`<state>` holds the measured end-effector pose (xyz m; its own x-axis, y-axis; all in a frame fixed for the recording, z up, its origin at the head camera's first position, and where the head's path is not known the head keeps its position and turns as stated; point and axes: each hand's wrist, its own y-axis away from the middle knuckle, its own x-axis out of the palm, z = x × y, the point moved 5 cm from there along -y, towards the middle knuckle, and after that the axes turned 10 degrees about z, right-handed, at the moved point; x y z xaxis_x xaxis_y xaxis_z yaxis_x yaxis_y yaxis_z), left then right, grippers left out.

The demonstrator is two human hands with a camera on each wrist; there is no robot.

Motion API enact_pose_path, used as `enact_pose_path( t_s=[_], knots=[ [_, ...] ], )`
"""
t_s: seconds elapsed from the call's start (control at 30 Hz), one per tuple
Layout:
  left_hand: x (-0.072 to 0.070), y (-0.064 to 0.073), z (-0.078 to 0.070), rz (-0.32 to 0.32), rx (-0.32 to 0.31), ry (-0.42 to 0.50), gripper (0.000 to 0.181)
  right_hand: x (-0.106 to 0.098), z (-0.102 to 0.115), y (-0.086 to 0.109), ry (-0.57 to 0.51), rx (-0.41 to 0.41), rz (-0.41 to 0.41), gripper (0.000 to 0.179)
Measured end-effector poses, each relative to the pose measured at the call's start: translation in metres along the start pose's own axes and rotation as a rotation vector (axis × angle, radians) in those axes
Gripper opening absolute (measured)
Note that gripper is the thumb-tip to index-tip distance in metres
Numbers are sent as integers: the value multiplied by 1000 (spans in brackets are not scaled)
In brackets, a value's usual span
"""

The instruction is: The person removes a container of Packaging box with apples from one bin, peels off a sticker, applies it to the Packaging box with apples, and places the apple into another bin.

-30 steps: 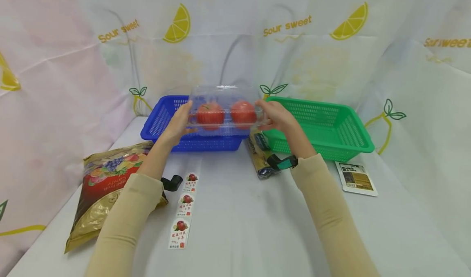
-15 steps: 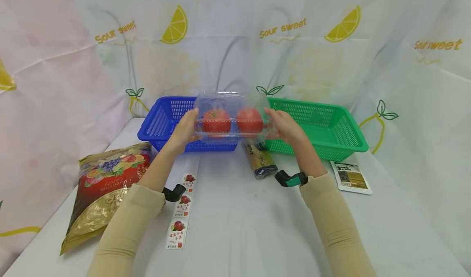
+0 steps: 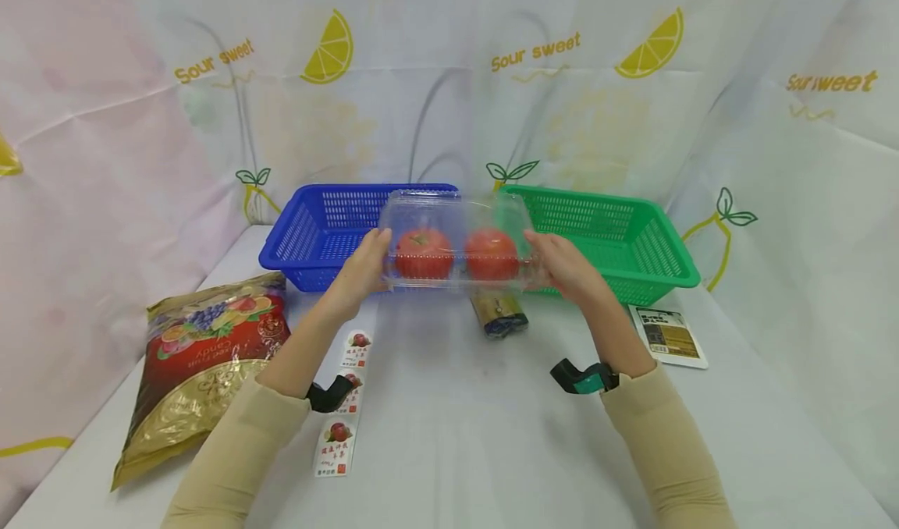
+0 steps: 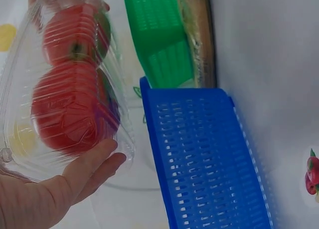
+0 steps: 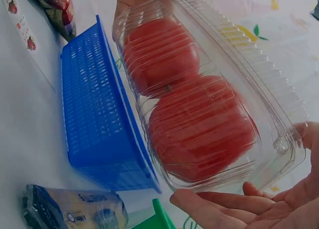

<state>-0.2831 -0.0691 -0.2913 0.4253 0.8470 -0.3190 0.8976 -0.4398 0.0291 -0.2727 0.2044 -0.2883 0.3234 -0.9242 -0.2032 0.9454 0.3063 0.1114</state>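
A clear plastic clamshell box [image 3: 456, 211] is held up in front of the baskets, its lid down. Inside sit two round red fruits, tomatoes by their look, a left one [image 3: 424, 254] and a right one [image 3: 492, 255]. My left hand [image 3: 363, 273] grips the box's left end, its fingers under the bottom edge in the left wrist view. At the other end my right hand [image 3: 570, 268] holds the box, fingers beneath and thumb at the rim in the right wrist view.
Behind stand a blue basket [image 3: 309, 268] and a green basket [image 3: 653, 283]. A fruit candy bag [image 3: 204, 357] and a strip of apple stickers [image 3: 335, 445] lie at left. A yellowish packet [image 3: 500, 317] lies below the box, a white-edged pouch [image 3: 669, 337] at right.
Both hands have brought the box nearer and lower, slightly to the right, so more of the blue basket shows. The head view has shifted a little.
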Motion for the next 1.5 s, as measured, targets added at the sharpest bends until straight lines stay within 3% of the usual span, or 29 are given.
enact_pose_path(
  t_s=[0.2, 0.37, 0.43, 0.77, 1.23, 1.5],
  knots=[
    [12, 13, 9, 26, -56, -128, 73, 2, -16, 17, 23, -12, 6, 36],
    [18, 22, 14, 33, -96, -178, 74, 6, -26, 28, 17, -8, 8, 49],
    [20, 24, 15, 36, -99, -172, 74, 7, -28, 33, 14, -4, 9, 56],
    [36, 48, 22, 75, -76, -138, 69, 15, -38, 63, -28, -31, 29, 50],
    [58, 67, 54, 107, -53, -85, 70, 29, -75, 88, -58, 36, 27, 40],
    [63, 80, 61, 101, -108, -198, 73, 34, -85, 103, -52, 53, 43, 47]
  ],
)
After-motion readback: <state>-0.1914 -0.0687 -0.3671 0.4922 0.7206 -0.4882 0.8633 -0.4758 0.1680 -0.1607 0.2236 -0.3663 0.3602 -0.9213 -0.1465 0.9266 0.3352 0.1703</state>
